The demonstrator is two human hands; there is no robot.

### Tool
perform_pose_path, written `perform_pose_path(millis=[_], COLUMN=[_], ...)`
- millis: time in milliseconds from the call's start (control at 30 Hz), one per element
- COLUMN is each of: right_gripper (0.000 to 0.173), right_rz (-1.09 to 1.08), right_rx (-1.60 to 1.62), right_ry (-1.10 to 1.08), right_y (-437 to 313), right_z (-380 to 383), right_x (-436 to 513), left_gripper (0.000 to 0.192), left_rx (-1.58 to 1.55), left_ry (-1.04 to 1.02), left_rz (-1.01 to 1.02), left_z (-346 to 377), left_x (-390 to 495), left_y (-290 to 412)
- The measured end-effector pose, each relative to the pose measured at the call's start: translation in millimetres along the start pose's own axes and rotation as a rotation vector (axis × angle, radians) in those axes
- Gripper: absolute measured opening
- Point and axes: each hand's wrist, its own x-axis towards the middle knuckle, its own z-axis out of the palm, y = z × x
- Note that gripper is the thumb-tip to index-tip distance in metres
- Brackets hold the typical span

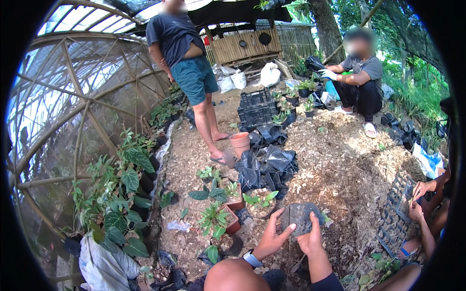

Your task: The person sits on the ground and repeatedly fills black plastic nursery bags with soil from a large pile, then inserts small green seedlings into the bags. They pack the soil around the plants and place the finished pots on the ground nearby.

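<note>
A black plastic nursery pot or grow bag [300, 218] is tipped on its side between my two hands, low in the middle of the picture. My left hand [273, 234] grips it from the left, thumb across the near side. On the other side my right hand [310, 234] supports it, with the thumb up along its wall. Pale green leaves [327, 220] poke out at its right end; the pot's opening is hidden from me. Just beyond my left hand stands a round pot with a leafy plant [260, 200]. Wood-chip litter [320, 189] covers the ground below.
Left of my hands are potted plants in reddish square pots [233, 220]. Ahead lie black plastic bags [269, 163], stacked pinkish pots [239, 142] and black crates [256, 109]. A cell tray [395, 214] lies right, beside another person's hands [418, 200]. One person stands; another squats, wearing gloves [328, 74].
</note>
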Motion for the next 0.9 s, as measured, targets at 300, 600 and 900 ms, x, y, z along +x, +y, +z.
perform_pose_path(millis=[300, 600, 900], right_gripper=[0.054, 0.083, 0.09], right_rz=[-0.113, 0.144, 0.208], right_rx=[0.129, 0.169, 0.236], right_ry=[0.011, -0.166, -0.098], right_y=[-11, -23, 1], right_z=[8, -9, -32], right_x=[11, 3, 7], left_gripper=[0.026, 0.027, 0.029], left_rx=[0.607, 0.924, 0.85], left_ry=[-0.014, -0.168, -0.124], left_rz=[0.01, 0.204, 0.121], left_z=[5, 19, 23], left_x=[28, 52, 45], left_y=[48, 82, 90])
